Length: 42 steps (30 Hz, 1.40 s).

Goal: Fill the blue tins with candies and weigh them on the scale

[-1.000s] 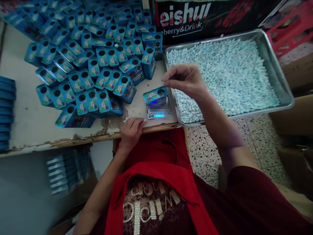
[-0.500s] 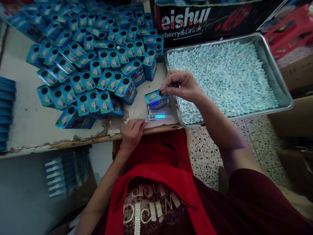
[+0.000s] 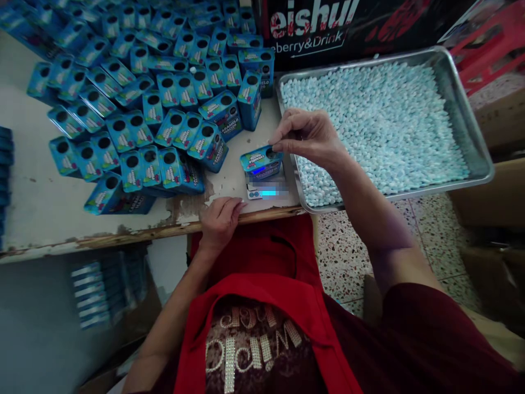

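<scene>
A small blue candy tin [image 3: 260, 160] stands on a digital scale [image 3: 255, 194] with a lit blue display, by the table's front edge. My right hand [image 3: 307, 137] hovers at the tin's right end, over the round hole in its top. Thumb and fingers are pinched together there; whatever lies between them is hidden. To the left of the scale, my left hand [image 3: 221, 216] rests on the table edge with its fingers curled together, and nothing shows in it. Pale blue and white candies [image 3: 381, 126] fill a metal tray [image 3: 478, 137] beneath and beyond my right forearm.
Many blue tins [image 3: 164, 109] with round top holes crowd the table [image 3: 36, 202] on the left. A black printed carton [image 3: 369, 30] stands behind the tray. A red plastic stool [image 3: 488, 49] is at the far right. More blue packs [image 3: 92, 295] lie below the table.
The view has shifted slightly, so the tins sit a little further left and higher. My right hand stays pinched by the tin's hole; my left hand still rests on the edge.
</scene>
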Each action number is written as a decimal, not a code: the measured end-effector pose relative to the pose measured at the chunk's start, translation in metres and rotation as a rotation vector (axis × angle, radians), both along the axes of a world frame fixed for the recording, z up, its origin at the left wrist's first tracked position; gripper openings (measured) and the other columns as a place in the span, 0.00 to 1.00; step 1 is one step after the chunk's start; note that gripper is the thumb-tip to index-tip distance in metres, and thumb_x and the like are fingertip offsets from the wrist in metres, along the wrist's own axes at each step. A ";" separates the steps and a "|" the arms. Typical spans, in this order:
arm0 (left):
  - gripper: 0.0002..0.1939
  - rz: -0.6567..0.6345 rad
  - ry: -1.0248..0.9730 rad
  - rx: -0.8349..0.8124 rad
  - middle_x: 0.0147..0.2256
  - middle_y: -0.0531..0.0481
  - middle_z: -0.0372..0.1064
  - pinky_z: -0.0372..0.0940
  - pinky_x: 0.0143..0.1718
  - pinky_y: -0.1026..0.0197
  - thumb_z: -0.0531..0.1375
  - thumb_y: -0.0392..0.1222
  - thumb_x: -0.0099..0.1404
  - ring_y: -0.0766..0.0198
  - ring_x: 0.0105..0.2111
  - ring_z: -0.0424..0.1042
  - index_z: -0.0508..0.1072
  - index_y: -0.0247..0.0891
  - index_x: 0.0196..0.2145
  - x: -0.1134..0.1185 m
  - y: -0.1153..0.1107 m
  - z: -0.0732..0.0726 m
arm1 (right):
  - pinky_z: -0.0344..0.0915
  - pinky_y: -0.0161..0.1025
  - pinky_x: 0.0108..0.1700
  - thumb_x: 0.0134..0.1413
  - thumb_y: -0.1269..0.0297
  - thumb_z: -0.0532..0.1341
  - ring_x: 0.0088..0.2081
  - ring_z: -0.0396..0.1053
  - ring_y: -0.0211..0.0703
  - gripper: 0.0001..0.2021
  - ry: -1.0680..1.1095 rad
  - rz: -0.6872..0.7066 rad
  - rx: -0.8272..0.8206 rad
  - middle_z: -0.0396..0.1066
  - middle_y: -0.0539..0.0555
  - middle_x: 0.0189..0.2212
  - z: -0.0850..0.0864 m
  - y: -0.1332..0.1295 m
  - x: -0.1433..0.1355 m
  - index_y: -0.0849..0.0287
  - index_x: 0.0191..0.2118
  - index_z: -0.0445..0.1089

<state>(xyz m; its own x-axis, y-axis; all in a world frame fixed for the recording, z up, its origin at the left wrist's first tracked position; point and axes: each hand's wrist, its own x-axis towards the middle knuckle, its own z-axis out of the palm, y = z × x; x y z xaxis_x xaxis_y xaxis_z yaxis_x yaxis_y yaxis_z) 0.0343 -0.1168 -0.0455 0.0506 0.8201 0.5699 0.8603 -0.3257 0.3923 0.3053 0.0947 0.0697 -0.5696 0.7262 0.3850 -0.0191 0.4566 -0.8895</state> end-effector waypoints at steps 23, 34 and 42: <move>0.26 -0.168 0.150 0.125 0.70 0.38 0.79 0.73 0.75 0.43 0.67 0.38 0.85 0.47 0.71 0.79 0.75 0.45 0.76 0.117 0.052 0.109 | 0.44 0.38 0.24 0.61 0.45 0.79 0.23 0.46 0.35 0.21 0.382 -0.507 -0.694 0.53 0.42 0.23 0.006 0.046 0.038 0.50 0.34 0.72; 0.59 -0.009 0.181 -0.312 0.77 0.30 0.70 0.68 0.81 0.39 0.85 0.54 0.67 0.37 0.75 0.71 0.62 0.38 0.85 0.064 0.087 0.128 | 0.50 0.41 0.27 0.56 0.45 0.82 0.25 0.56 0.38 0.20 0.117 -0.382 -0.413 0.63 0.47 0.22 0.005 0.039 0.032 0.52 0.31 0.77; 0.63 -0.101 0.090 -0.245 0.74 0.34 0.72 0.69 0.78 0.37 0.90 0.52 0.58 0.34 0.72 0.72 0.66 0.44 0.81 0.065 0.102 0.129 | 0.54 0.36 0.27 0.54 0.43 0.84 0.25 0.58 0.36 0.22 0.003 -0.359 -0.318 0.69 0.47 0.23 -0.001 0.044 0.019 0.53 0.31 0.80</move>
<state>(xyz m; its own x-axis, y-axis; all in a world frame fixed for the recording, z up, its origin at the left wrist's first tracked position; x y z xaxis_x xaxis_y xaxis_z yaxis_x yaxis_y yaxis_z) 0.0988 -0.0144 0.0834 0.1804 0.9211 0.3451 0.8633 -0.3164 0.3933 0.3243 0.1389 0.0690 -0.2605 0.9588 0.1136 0.0871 0.1405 -0.9862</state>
